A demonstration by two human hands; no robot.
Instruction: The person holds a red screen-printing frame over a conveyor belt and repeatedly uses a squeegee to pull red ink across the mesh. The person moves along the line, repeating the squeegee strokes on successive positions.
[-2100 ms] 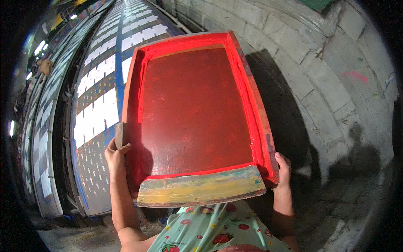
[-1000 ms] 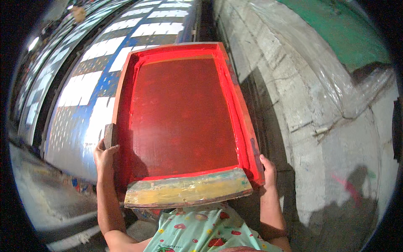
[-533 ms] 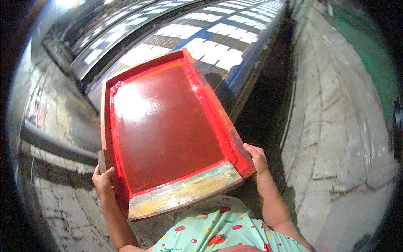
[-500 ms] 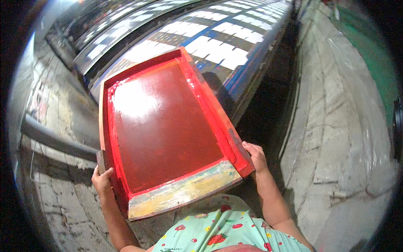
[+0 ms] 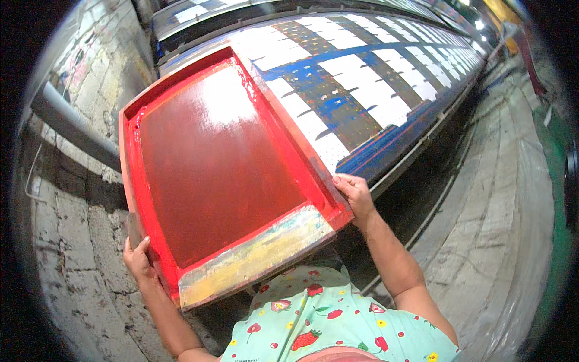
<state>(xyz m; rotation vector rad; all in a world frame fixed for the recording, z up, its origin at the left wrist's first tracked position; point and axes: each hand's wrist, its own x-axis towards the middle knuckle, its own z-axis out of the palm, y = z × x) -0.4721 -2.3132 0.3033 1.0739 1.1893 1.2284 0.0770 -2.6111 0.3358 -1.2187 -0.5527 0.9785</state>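
A screen-printing frame (image 5: 220,169) is held up in front of me by both hands. Its raised sides are smeared with wet red ink round a dark red mesh, and the edge nearest me is covered with yellowish, stained tape. My left hand (image 5: 139,259) grips the left side near the lower corner, thumb on top. Around the right side, near its lower corner, my right hand (image 5: 357,198) is closed with the thumb over the rim. The undersides of the frame and most of the fingers are hidden.
Beyond the frame, a long printing table (image 5: 386,148) runs away to the upper right, carrying rows of white pieces (image 5: 356,75). A grey pipe (image 5: 75,123) crosses at left. Plastic sheeting (image 5: 512,241) lies along the worn floor at right. Another table stands at the back.
My view has swung so that more of the long table shows on the right. The frame, still in both hands, has shifted slightly left and up in view.
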